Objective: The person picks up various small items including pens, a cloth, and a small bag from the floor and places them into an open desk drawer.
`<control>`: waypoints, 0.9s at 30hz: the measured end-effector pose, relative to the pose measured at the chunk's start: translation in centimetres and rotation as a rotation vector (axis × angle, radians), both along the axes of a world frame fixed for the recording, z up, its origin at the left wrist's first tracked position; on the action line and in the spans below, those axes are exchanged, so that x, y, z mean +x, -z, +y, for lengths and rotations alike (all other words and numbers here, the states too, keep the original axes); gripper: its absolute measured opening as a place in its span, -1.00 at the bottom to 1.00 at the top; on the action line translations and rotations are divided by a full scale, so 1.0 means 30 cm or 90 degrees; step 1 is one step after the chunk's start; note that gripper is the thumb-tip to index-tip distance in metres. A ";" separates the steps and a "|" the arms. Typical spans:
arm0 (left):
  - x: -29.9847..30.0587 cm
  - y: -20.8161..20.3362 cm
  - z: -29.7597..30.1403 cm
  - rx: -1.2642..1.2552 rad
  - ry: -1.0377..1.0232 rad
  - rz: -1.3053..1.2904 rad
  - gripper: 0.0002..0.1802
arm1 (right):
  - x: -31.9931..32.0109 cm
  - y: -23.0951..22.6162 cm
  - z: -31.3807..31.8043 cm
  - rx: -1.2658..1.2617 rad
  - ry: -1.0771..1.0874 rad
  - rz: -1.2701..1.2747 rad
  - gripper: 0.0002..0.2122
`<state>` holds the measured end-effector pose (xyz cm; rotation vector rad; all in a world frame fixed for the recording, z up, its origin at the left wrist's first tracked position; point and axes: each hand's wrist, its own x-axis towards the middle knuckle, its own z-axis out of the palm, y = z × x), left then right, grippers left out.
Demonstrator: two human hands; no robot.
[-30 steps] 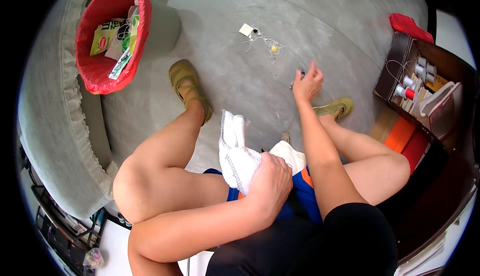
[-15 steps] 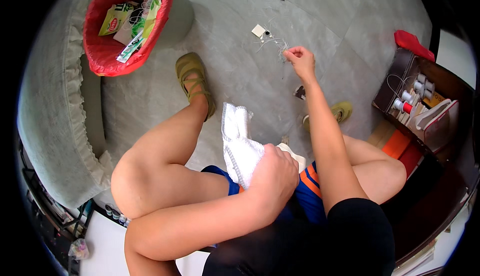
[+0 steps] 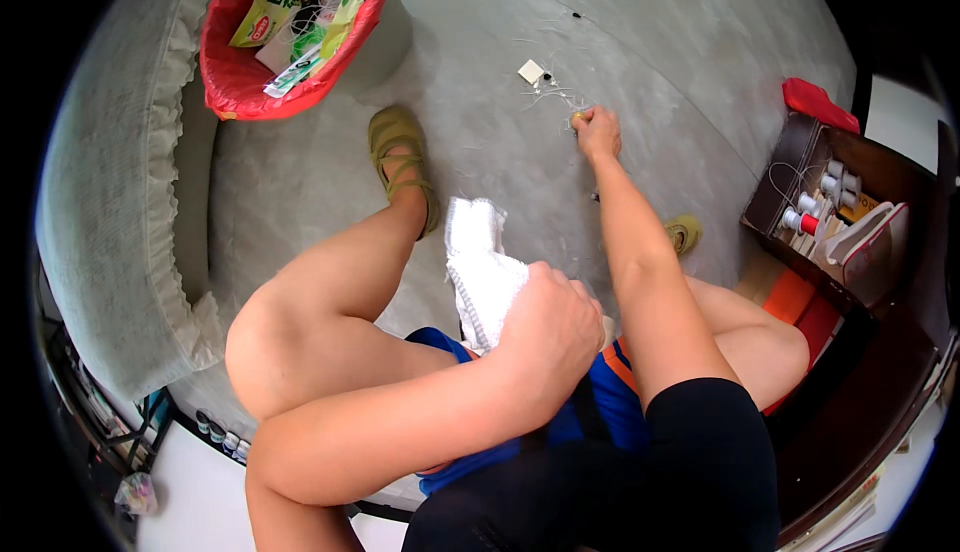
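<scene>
My left hand (image 3: 550, 342) is closed around a folded white cloth (image 3: 478, 277) with grey stitching along its edge, held above my lap. A pale piece shows past its knuckles, partly hidden. My right hand (image 3: 598, 134) reaches far down to the grey floor with its fingers pinched together. A small yellowish thing (image 3: 577, 120) shows at its fingertips, too small to name. Loose white thread scraps (image 3: 550, 92) lie just beyond those fingers, beside a small cream square (image 3: 531, 72) and a tiny black piece (image 3: 547, 77).
A bin with a red liner (image 3: 222, 77) holding wrappers and a bottle stands at the far left, next to a pale ruffled cover (image 3: 120, 202). To the right, an open dark box (image 3: 765, 197) holds thread spools (image 3: 805, 222). A red pouch (image 3: 820, 102) lies behind it.
My right hand has gone lower, closer to the floor, and the thread clump at its fingertips no longer shows there. My left hand keeps its hold on the cloth. The view has shifted slightly.
</scene>
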<state>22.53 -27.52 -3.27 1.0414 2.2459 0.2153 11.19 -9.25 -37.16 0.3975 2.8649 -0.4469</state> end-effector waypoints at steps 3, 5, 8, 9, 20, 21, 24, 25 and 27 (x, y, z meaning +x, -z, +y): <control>0.002 -0.006 -0.005 -0.005 0.007 -0.010 -0.84 | -0.016 0.013 0.002 -0.056 0.070 -0.029 -0.82; -0.005 -0.012 -0.009 -0.015 0.006 -0.013 -0.84 | -0.028 -0.007 0.024 -0.073 0.046 -0.024 -0.82; -0.026 -0.018 -0.020 -0.029 0.029 -0.029 -0.84 | -0.047 -0.089 0.083 -0.221 0.095 0.029 -0.82; -0.032 -0.022 -0.023 -0.028 0.034 -0.034 -0.85 | -0.049 -0.109 0.120 -0.166 0.081 -0.040 -0.80; -0.108 -0.023 -0.038 0.067 -0.093 -0.022 -0.86 | 0.028 -0.436 0.171 -0.537 0.093 -0.058 -0.55; -0.110 -0.008 -0.047 0.142 -0.172 0.020 -0.66 | 0.044 -0.507 0.153 -0.663 0.091 -0.052 -0.55; -0.153 -0.032 -0.073 0.168 -0.293 0.072 -0.52 | 0.091 -0.740 0.077 -0.842 0.054 -0.028 -0.56; -0.174 -0.039 -0.067 0.124 -0.335 0.035 -0.46 | 0.108 -0.819 0.059 -0.885 0.025 -0.015 -0.56; -0.200 -0.031 -0.060 0.149 -0.359 0.074 -0.44 | 0.142 -0.954 0.015 -0.913 -0.003 0.016 -0.55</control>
